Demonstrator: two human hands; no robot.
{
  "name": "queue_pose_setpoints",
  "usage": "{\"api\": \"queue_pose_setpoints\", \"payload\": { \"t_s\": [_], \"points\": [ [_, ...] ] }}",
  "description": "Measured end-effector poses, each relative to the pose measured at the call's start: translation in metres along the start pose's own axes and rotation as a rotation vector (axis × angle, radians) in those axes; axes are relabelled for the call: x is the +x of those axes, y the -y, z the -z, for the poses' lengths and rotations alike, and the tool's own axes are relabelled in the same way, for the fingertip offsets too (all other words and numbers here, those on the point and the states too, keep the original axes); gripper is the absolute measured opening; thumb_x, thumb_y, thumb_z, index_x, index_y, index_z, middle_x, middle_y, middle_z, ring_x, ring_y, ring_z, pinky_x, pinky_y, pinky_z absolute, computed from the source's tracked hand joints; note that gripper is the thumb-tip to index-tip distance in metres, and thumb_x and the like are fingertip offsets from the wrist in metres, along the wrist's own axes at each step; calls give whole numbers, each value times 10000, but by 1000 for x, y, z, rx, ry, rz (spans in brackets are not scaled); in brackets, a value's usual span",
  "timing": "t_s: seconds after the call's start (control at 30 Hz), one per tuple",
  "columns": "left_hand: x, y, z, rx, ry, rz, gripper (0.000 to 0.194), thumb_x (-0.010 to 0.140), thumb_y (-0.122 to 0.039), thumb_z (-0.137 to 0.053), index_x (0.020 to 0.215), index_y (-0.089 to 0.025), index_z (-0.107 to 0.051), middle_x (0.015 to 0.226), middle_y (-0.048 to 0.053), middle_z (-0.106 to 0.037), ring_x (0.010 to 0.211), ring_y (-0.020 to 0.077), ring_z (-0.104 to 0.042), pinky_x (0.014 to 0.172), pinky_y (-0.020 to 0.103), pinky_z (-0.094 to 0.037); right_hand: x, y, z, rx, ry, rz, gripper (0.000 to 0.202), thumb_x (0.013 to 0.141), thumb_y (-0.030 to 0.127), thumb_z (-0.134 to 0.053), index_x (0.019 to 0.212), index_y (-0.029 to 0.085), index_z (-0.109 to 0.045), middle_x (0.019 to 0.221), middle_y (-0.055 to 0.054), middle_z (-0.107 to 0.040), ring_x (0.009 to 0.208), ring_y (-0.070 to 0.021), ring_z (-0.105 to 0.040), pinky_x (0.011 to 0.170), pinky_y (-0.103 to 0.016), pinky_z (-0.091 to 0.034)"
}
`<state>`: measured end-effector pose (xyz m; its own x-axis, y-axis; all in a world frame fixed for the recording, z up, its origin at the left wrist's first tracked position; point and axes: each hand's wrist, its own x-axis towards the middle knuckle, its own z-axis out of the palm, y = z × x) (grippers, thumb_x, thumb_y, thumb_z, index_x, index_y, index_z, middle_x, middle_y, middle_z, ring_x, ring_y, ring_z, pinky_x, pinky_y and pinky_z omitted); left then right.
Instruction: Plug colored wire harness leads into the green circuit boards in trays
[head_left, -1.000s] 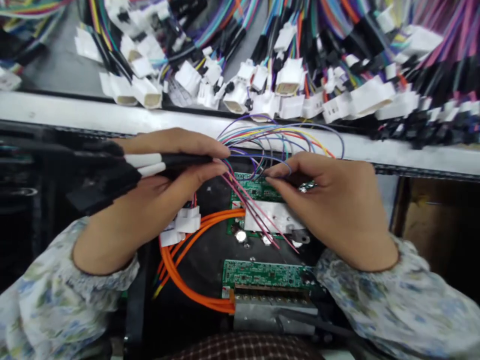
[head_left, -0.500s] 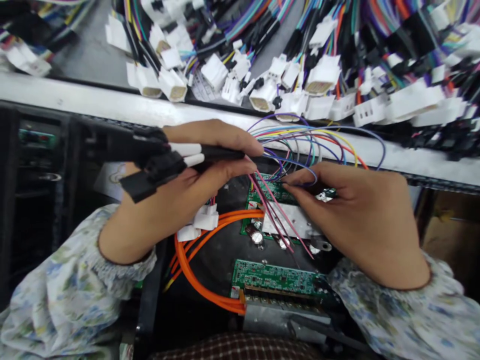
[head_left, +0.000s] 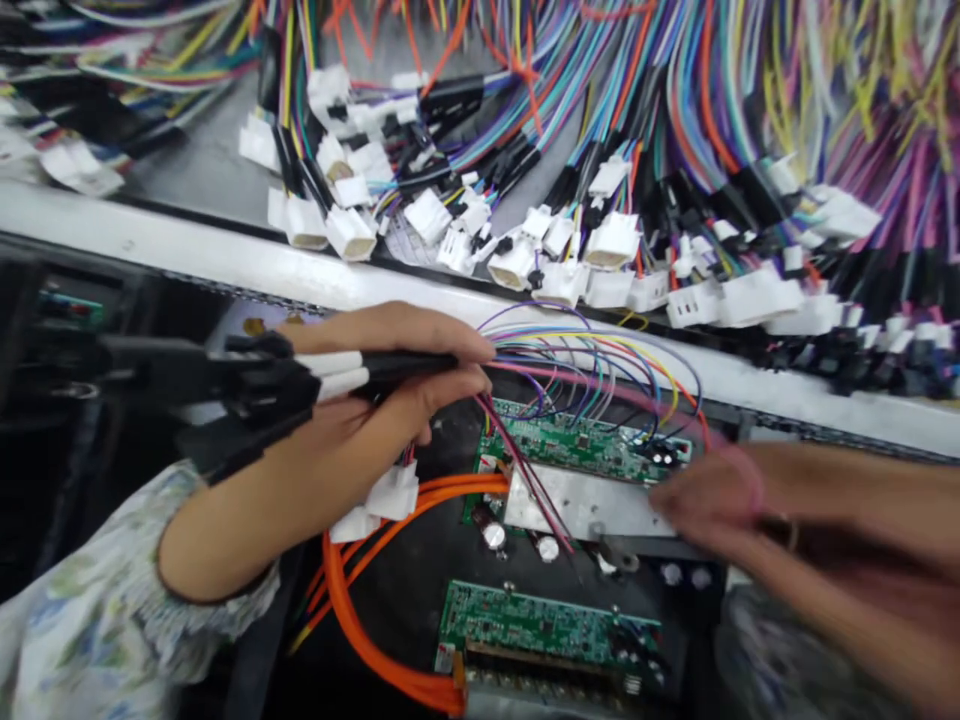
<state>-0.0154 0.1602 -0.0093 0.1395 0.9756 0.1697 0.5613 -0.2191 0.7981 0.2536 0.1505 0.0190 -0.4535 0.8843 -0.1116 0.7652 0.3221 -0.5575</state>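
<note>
The left hand (head_left: 382, 430) pinches a black-sleeved cable (head_left: 409, 366), its fingers narrow around the stretch where the sleeve ends. Leftward from those fingers, the cable leads through white sleeves (head_left: 330, 363) to black connectors (head_left: 262, 380). Rightward, loose coloured wires (head_left: 517, 352) arc out, and dark pink strands (head_left: 536, 485) slant down below the fingertips. A pink wire (head_left: 600, 378) stretches across to the right hand (head_left: 832, 500) and curls there; blur keeps me from telling whether those fingers grip it. Between and below both sets of fingers lies a green circuit board (head_left: 592, 440) with a metal plate (head_left: 622, 505); a second board (head_left: 555, 620) sits lower. Orange cables (head_left: 337, 585) bend below the left fingers. Beyond all the fingers are a pale rail (head_left: 187, 250) and wire harnesses (head_left: 690, 120).
</note>
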Motion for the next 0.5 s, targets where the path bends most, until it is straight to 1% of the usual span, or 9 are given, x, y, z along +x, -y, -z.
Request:
{"api": "queue_pose_setpoints", "payload": {
  "t_s": [0.03,0.07,0.1,0.17,0.23,0.27,0.37,0.5],
  "points": [
    [0,1,0,7,25,-20,191,817,-133,-699,863,-319,-693,772,-137,-711,473,24,-598,447,120,-496,4,-4,-1,26,-27,-46,92,824,327,-643,780,308,-721,755,27,-746,651,-160,-706,609,-235,-591],
    [0,0,1,21,45,-23,187,815,-146,-701,861,-327,-699,773,-132,-714,498,37,-617,463,131,-507,9,-6,-4,53,-15,-72,86,817,306,-651,782,286,-727,747,19,-747,637,-168,-707,585,-238,-589],
    [-1,-1,1,38,37,-14,173,811,-167,-709,860,-332,-702,790,-128,-720,544,53,-642,507,140,-531,13,-8,-7,71,12,-90,92,811,297,-655,768,267,-730,734,14,-746,618,-173,-704,552,-236,-579],
    [-2,-7,0,51,-12,51,133,813,-205,-715,859,-329,-701,827,-126,-730,657,75,-681,636,146,-573,20,-10,-14,84,78,-117,116,811,299,-649,749,252,-734,727,12,-746,601,-174,-701,509,-231,-555],
    [-2,-14,-2,42,-50,139,106,816,-221,-716,850,-319,-696,839,-129,-733,752,87,-699,733,144,-580,22,-10,-19,99,80,-123,137,821,308,-633,749,256,-736,730,10,-746,593,-174,-697,504,-234,-546],
    [-1,-18,-3,41,-41,165,104,815,-220,-717,843,-319,-697,844,-132,-734,780,91,-702,760,145,-577,22,-11,-19,110,81,-118,141,822,307,-629,742,260,-736,722,10,-745,582,-174,-692,501,-235,-543],
    [0,-21,-5,37,1,185,92,810,-249,-722,843,-335,-713,858,-136,-739,788,117,-710,763,172,-583,21,-12,-19,128,81,-89,147,826,274,-618,736,266,-733,709,22,-742,567,-157,-683,497,-217,-528],
    [2,-18,-5,30,-8,166,98,790,-269,-738,841,-351,-725,844,-134,-741,727,125,-708,688,178,-582,25,-14,-19,100,112,-63,154,835,257,-605,745,272,-729,706,50,-735,577,-122,-674,464,-186,-486]
  ]
}}
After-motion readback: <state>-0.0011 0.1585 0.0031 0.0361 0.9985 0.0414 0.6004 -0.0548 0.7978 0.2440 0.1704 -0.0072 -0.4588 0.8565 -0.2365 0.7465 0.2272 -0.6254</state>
